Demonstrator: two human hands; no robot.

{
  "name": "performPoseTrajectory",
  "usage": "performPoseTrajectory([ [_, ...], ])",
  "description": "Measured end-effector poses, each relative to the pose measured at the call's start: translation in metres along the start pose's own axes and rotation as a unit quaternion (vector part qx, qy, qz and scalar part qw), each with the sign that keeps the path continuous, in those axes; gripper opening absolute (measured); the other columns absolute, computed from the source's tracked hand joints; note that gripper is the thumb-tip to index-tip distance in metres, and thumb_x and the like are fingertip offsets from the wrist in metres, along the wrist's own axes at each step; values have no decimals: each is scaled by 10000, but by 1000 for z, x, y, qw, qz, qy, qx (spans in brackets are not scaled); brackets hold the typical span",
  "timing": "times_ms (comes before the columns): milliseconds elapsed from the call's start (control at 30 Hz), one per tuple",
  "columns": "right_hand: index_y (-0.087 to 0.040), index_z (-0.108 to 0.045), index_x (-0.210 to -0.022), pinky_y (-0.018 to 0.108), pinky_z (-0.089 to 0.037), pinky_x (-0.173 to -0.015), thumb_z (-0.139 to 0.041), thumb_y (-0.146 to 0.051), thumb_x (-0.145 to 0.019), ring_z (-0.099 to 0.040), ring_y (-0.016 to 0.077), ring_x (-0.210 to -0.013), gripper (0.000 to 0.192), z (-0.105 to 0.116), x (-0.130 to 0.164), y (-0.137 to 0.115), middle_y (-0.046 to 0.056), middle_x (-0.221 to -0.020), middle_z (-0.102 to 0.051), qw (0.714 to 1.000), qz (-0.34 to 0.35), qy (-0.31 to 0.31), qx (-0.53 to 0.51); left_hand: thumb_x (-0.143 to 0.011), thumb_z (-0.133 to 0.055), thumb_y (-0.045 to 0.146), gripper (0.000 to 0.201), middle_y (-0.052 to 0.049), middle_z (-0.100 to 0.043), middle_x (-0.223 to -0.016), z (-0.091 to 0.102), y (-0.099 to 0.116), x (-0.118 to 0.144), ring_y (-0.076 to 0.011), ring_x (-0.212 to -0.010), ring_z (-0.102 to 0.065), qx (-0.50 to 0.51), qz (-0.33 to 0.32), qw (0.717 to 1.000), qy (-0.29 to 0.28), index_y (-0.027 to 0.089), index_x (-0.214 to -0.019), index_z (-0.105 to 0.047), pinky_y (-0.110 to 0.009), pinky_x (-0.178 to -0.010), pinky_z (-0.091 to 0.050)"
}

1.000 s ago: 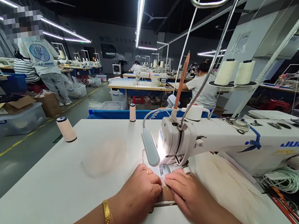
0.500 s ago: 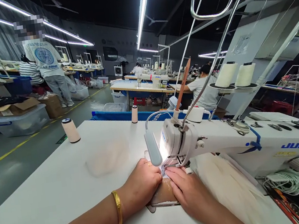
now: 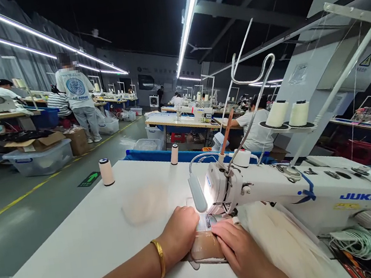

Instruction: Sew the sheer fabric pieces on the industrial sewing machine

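Both hands rest at the needle area of a white sewing machine (image 3: 264,183). My left hand (image 3: 180,229), with a gold bracelet at the wrist, is closed with curled fingers just left of the presser foot; what it grips is hidden. My right hand (image 3: 236,242) lies with its fingers stretched out flat to the right of the foot. Between the hands shows a shiny brown panel (image 3: 205,246) in the machine bed. A grey lamp (image 3: 198,194) lights the needle. Sheer beige fabric (image 3: 276,232) is heaped right of my right hand.
A faint sheer piece (image 3: 146,203) lies on the white table (image 3: 93,248) to the left. Two pale thread cones, one (image 3: 106,172) nearer and one (image 3: 174,154) farther, stand at its back edge. Coiled cord (image 3: 355,241) lies at right. Other people work behind.
The whole view has shifted, so the table and machine sit slightly lower. My right fingers have drawn back a little from the needle; my left hand stays beside the foot.
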State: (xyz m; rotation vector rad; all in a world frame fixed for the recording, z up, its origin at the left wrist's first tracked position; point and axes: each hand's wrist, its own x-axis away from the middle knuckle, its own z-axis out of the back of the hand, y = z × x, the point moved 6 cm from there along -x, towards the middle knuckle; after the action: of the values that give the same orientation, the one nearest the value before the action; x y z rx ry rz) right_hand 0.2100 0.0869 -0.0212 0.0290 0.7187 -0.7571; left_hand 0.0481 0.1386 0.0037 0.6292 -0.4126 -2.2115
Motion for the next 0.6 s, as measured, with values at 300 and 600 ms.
performPoseTrajectory([
  [300,-219,-735,-1120,416,-576,-933,-589,-553,-1034,-726,282,-1033,375,4,-28,-50,92,-1095,-789,926,-158,-139,-314,-740,-771,373,239,-30,-760,-896,55,24,94,-201,-866,-671,511,253,817,-83,194,-833,-641,-281,-776,-469],
  [600,-277,-582,-844,276,-493,-620,-790,-336,-845,-673,170,-640,216,-17,-66,-86,-64,-721,-636,829,-291,-259,-401,-681,-891,660,570,21,-640,-659,67,12,115,-118,-593,-508,521,287,800,-77,186,-821,-605,-262,-647,-365],
])
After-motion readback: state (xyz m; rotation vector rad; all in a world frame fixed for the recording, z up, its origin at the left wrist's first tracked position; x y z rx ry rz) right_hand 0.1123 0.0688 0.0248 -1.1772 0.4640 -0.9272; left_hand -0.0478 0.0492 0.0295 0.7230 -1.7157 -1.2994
